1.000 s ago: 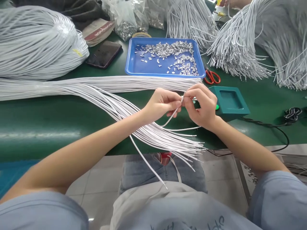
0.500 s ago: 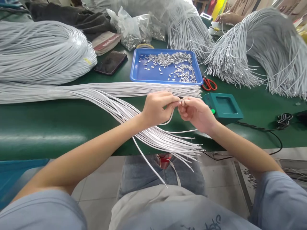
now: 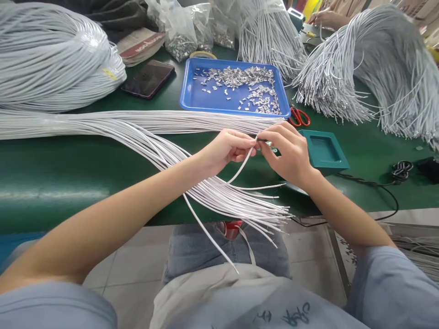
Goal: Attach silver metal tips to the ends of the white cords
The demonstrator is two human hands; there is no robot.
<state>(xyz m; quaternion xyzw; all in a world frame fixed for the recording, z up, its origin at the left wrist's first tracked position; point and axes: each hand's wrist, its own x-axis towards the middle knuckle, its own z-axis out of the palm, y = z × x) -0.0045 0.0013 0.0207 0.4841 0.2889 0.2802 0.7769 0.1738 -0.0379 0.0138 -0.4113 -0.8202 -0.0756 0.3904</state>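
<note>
over the front edge of the green table (image 3: pixel 68 173), both hands meet just above a fanned spread of thin white cords (image 3: pixel 219 192). left hand (image 3: pixel 226 148) curled, fingertips pinched on the upper end of one white cord (image 3: pixel 240 169) that rises from the fan. right hand (image 3: pixel 290 151) closed at thumb and forefinger on the same cord tip, touching the left fingertips; something small sits in that pinch, too small to tell what. the held cord runs down and left to join the loose cords, whose free ends overhang the table edge above the person's lap.

behind the hands: long bundle of white cords (image 3: pixel 137 121) lying across the table. beyond it, blue plastic tray (image 3: pixel 192 93) scattered with small silver metal clips (image 3: pixel 240 75). red-handled scissors (image 3: pixel 300 118) just right of the tray. teal box with a recessed top (image 3: pixel 325 151) beside the right hand. black phone (image 3: pixel 148 77) left of the tray. another person's hand (image 3: pixel 324 18) at far top right.
</note>
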